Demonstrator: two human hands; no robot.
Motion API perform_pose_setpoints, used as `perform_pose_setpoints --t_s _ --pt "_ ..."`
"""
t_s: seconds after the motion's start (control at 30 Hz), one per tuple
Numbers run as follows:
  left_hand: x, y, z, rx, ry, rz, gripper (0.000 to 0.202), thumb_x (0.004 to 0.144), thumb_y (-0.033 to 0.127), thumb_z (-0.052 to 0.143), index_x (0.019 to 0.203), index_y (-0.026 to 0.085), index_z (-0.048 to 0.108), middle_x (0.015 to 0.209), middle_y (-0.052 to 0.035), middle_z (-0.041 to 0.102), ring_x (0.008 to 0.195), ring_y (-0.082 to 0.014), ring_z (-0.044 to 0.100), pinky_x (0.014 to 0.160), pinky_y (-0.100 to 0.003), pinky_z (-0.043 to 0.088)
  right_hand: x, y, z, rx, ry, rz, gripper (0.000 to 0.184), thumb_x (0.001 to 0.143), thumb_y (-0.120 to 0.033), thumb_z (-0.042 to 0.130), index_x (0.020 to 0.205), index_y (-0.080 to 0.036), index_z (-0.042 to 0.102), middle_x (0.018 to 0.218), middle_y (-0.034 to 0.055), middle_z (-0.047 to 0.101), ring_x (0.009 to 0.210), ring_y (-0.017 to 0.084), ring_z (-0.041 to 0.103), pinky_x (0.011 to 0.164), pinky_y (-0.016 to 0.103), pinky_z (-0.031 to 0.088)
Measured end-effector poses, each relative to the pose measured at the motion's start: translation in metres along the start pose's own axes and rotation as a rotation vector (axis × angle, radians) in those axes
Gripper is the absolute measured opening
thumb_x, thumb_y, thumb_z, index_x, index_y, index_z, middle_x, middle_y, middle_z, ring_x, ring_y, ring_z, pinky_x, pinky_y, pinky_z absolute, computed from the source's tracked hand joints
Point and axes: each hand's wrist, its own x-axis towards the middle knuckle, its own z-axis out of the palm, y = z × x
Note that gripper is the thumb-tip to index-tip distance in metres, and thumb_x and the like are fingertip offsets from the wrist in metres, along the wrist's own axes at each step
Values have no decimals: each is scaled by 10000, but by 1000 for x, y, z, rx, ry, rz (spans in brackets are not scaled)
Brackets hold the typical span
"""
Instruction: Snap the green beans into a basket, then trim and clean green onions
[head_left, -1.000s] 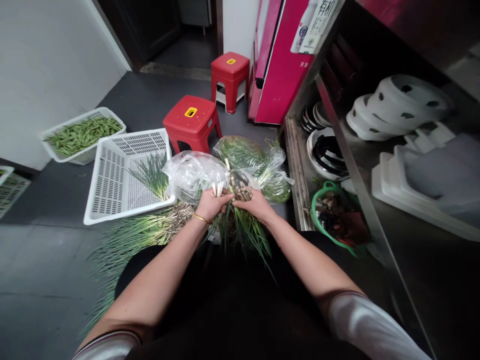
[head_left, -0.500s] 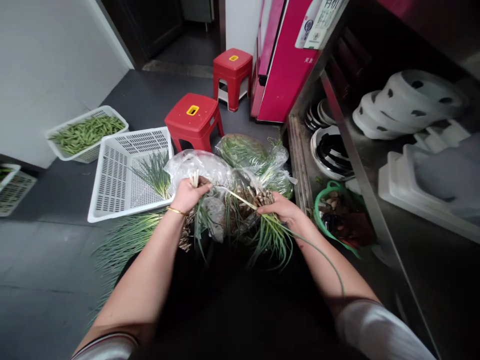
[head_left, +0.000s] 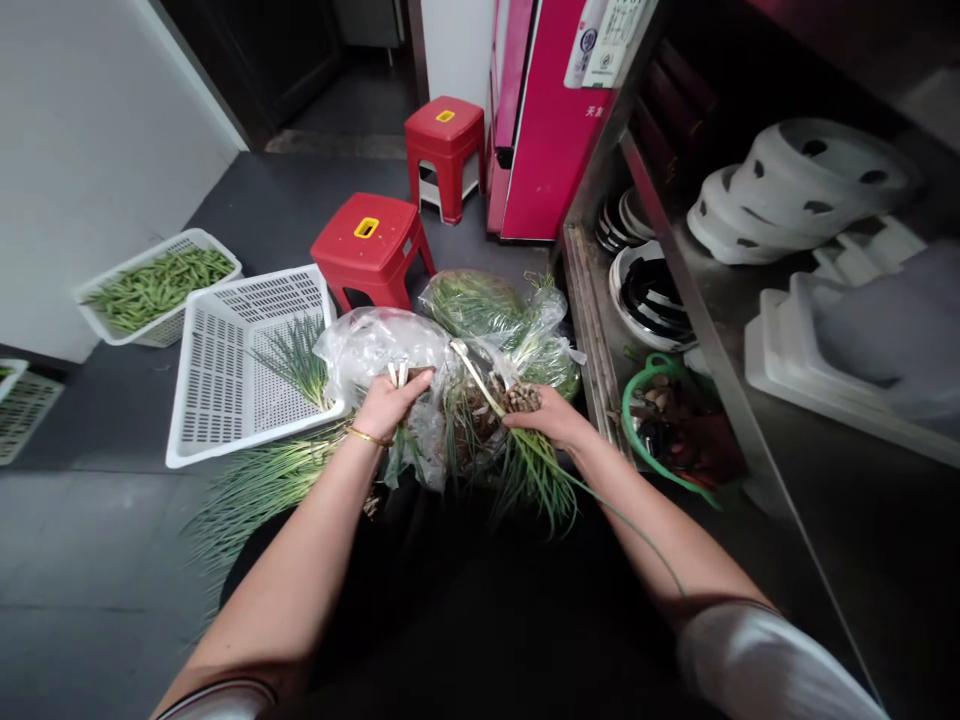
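Note:
My left hand is closed around a few spring onions, their white ends poking up above the fingers and green leaves hanging below. My right hand grips a bunch of spring onions with brown, rooty ends and drooping green tops. From this bunch a single spring onion sticks out up and to the left, its pale end apart from my left hand. Clear plastic bags lie just beyond my hands. More spring onions are spread on the left, beside my left forearm.
A white basket holding some spring onions stands at left, near a basket of green beans. Red stools stand ahead. At right are a steel shelf with white containers and a green-rimmed basket.
The single spring onion stretched towards my left hand; now its pale end stands free, tilted higher. Both hands keep their bunches. The whole view has shifted slightly.

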Motion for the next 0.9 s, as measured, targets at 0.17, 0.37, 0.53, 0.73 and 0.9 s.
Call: perform_pose_setpoints --t_s 0.17,0.37,0.53,0.73,0.9 --pt "-9 7 28 -289 -254 -123 470 537 451 802 799 87 663 413 107 283 363 -22 194 373 -198 95 5 6 33 -56 -43 -19 321 489 -264 785 752 -160 633 631 -37 611 601 133 540 657 298 437" --pt "-16 3 31 -136 -267 -121 365 536 404 800 570 131 560 383 81 350 337 -27 238 363 -217 115 17 -13 30 119 281 -126 286 552 -322 770 747 -169 628 594 -24 593 537 129 528 599 293 451" --pt "-26 0 33 -84 -343 -117 329 565 390 778 556 138 566 384 75 359 350 -33 247 372 -221 126 22 -22 42 44 245 -195 379 541 -307 769 875 -184 638 740 8 654 646 158 591 691 324 489" --pt "-28 6 19 -218 -360 -181 324 572 372 777 594 129 564 397 58 417 340 -17 216 370 -222 85 15 -32 34 11 156 -171 320 550 -269 743 837 -181 630 672 -13 630 542 132 549 604 302 479" --pt "-32 3 17 -127 -352 -151 296 583 348 772 627 110 602 436 30 488 334 -21 267 354 -216 132 14 -31 44 27 69 -171 439 528 -254 759 936 -185 613 770 -4 668 661 149 601 662 294 490"
